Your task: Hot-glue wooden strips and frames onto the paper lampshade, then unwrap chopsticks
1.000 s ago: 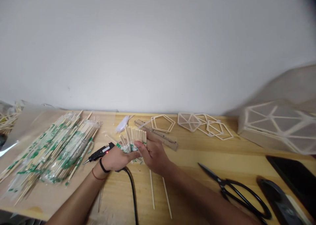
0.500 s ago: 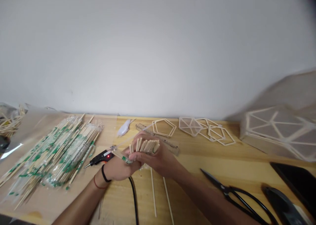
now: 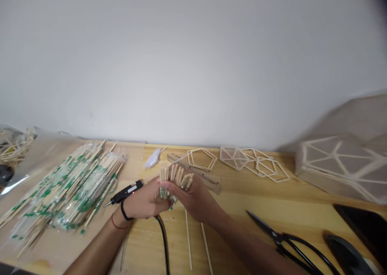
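A bundle of wooden chopsticks (image 3: pixel 178 176), some in clear wrappers with green print, is clasped between my two hands above the table. Its pale ends point up towards me. My left hand (image 3: pixel 145 200) closes round the lower left side of the bundle. Across the front lies the thumb of my right hand (image 3: pixel 193 200), whose fingers wrap the bundle from the right. Behind my left hand rests a black glue gun (image 3: pixel 125 192) with a small red light. Two loose sticks (image 3: pixel 188 238) lie on the wood below my hands.
Many wrapped chopsticks (image 3: pixel 75 186) are piled at left. Along the wall lie a clear ruler (image 3: pixel 208 178), stick pentagon frames (image 3: pixel 202 159) and a covered frame model (image 3: pixel 338 162). Black scissors (image 3: pixel 275 234), a dark device (image 3: pixel 347 251) and a black cable (image 3: pixel 163 242) are nearer.
A wrapped pair that stuck out to the left in my left hand is now upright with the bundle. The sticks' ends have spread and shifted a little.
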Tool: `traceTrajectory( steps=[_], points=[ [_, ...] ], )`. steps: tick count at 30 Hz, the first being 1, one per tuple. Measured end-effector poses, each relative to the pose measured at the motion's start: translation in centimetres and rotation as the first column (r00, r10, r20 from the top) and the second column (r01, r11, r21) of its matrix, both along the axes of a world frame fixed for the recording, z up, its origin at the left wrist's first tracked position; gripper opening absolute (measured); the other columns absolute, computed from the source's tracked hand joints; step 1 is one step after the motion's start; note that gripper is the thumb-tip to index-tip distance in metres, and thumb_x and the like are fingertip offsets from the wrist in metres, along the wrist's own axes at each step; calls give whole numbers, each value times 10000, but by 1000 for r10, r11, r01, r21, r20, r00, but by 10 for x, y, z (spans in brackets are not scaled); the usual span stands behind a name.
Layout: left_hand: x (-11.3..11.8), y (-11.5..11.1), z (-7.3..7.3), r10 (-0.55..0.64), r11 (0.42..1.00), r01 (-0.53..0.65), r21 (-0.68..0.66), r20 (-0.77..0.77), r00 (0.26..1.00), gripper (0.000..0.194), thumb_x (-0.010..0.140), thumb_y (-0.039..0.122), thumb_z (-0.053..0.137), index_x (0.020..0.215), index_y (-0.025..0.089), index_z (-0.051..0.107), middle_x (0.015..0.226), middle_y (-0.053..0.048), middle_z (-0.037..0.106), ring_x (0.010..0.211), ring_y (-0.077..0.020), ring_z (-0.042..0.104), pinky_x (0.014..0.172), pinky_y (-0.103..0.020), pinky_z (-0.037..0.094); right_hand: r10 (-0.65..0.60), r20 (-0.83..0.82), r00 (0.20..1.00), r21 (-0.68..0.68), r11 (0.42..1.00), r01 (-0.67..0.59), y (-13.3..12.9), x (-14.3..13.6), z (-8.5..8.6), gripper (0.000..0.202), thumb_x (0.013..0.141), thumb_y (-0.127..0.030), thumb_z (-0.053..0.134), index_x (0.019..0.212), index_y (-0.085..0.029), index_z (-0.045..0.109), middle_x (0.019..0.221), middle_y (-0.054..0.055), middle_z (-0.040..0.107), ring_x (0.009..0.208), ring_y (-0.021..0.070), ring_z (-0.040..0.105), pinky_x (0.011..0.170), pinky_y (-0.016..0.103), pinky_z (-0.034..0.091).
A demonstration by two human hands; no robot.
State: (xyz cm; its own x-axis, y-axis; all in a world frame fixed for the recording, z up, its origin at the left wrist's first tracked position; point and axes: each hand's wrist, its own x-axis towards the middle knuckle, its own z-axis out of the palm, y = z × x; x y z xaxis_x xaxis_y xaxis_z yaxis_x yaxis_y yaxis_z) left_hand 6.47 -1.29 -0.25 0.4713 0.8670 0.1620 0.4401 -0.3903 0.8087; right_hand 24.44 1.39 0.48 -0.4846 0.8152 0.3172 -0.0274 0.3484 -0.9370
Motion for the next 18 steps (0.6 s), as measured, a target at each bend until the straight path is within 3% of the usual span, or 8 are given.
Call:
traceTrajectory(
  steps=[3, 5, 7, 10, 13, 18],
  points=[
    [-6, 0, 7, 60, 998, -60, -8, 268, 962, 571, 947, 267, 668, 1506, 196, 574, 1413, -149, 709, 1338, -272, 666, 1115, -391, 552, -47, -9, 999, -8, 999, 47, 2, -2, -4, 161, 998, -302, 606, 856, -236, 645, 861, 25, 706, 858, 220, 687, 835, 350, 546],
    [-8, -2, 9, 94, 993, -115, 27, 410, 907, 603, 1017, 315, 636, 1596, 250, 484, 1577, -163, 594, 1461, -278, 582, 1182, -413, 503, -45, 0, 999, -5, 999, 45, 1, -3, -7, 196, 1013, -330, 591, 853, -236, 657, 851, 30, 720, 916, 243, 711, 873, 363, 547],
    [-7, -4, 9, 112, 978, -171, 122, 387, 915, 471, 1048, 307, 616, 1517, 284, 594, 1526, -130, 654, 1411, -252, 629, 1175, -389, 506, -42, 17, 999, 6, 999, 42, -1, -5, -10, 204, 1015, -344, 588, 862, -233, 665, 842, 33, 727, 911, 248, 713, 860, 362, 541],
    [-2, -7, 7, 195, 915, -285, 285, 305, 932, 253, 1054, 241, 606, 1242, 253, 775, 1250, -87, 807, 1214, -208, 728, 1109, -343, 535, -32, 24, 999, 20, 999, 32, -4, -6, -12, 171, 1005, -330, 591, 895, -226, 670, 858, 34, 740, 829, 224, 691, 795, 342, 521],
    [4, -8, 5, 241, 871, -352, 343, 326, 914, 214, 1062, 258, 590, 1087, 225, 800, 1131, -80, 821, 1081, -197, 752, 1002, -323, 575, -3, 20, 1000, 19, 1000, 2, -4, -7, -12, 183, 996, -332, 604, 853, -229, 656, 843, 25, 736, 778, 201, 669, 761, 321, 506],
    [8, -10, 7, 300, 823, -435, 365, 371, 879, 189, 1060, 271, 609, 1042, 241, 795, 1029, -42, 829, 992, -170, 763, 889, -271, 588, 21, 13, 1000, 6, 1000, -21, -2, -9, -10, 175, 978, -330, 611, 832, -237, 627, 802, 10, 690, 739, 185, 616, 722, 306, 489]
  ],
)
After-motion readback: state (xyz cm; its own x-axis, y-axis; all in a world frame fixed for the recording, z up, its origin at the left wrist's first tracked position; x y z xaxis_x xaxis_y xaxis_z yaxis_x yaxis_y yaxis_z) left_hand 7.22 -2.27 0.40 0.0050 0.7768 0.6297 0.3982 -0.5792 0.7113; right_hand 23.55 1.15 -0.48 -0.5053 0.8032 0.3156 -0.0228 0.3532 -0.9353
